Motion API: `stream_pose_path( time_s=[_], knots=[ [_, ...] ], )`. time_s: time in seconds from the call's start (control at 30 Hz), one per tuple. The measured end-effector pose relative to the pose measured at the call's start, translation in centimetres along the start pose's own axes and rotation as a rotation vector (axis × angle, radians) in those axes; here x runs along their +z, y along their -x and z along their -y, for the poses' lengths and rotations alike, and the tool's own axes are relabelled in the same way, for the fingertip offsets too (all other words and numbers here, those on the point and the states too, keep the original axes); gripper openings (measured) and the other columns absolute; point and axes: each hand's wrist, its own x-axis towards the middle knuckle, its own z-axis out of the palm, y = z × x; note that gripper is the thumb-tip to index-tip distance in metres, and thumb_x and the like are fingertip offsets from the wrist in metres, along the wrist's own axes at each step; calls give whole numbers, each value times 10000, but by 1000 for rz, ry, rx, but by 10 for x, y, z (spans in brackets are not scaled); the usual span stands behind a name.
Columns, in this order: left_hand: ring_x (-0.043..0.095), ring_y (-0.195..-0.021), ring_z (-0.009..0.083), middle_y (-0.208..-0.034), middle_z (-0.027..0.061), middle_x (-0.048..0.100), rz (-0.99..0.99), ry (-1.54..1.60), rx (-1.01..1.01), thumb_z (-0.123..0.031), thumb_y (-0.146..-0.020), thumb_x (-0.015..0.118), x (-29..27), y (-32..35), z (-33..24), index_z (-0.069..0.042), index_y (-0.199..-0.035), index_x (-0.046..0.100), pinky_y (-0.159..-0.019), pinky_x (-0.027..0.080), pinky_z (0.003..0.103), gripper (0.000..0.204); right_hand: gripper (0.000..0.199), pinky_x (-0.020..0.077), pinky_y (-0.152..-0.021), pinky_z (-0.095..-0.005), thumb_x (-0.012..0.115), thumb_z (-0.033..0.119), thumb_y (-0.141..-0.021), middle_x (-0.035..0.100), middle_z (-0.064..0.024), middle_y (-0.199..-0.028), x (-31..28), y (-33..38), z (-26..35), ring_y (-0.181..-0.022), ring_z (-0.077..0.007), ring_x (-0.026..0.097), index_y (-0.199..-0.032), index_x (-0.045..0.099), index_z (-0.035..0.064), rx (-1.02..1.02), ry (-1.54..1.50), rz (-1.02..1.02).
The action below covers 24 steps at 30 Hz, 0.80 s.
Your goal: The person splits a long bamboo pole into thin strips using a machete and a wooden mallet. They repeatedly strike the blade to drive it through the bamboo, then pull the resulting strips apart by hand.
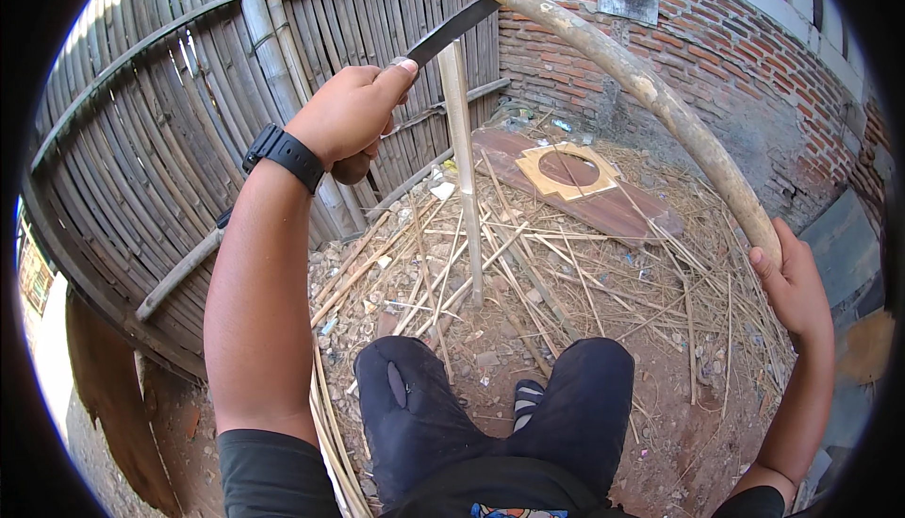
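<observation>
My left hand [349, 113] is closed around the wooden handle of a machete [452, 32], its dark blade pointing away to the upper right. Below the blade stands a pale split bamboo piece [462, 160], upright, its top end at the blade's lower edge. How deep the blade sits in it, if at all, I cannot tell. At the right, my right hand [794, 278] grips the near end of a long, curved wooden stick [650, 94]. That stick arches across the top of the view, and its far part meets or overlaps the machete's tip.
Loose bamboo strips [528, 254] litter the dirt ground before my knees. Beyond them lies a brown board [613, 214] with a yellowish frame [566, 171] around a round hole. A bamboo fence [170, 131] closes the left side; a brick wall [716, 56] stands behind and right.
</observation>
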Motion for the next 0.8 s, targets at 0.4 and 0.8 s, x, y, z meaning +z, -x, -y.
stream_pose_path(
  time_s=[0.4,0.8],
  knots=[
    [425,-413,84,-564,-28,490,63,99,-12,-494,-1033,441,3,7,1,-28,-939,618,-429,370,246,507,458,339,-466,-179,528,496,-1021,434,43,-676,-10,-19,-9,-535,-12,400,-1157,548,59,-75,-273,-504],
    [447,-417,80,-558,-24,506,12,-34,3,-495,-1034,433,-2,8,3,-14,-919,622,-423,372,251,529,469,384,-582,-325,608,453,-976,451,-22,-686,12,-12,15,-646,-116,410,-1002,540,-9,-26,-38,-34]
  ],
)
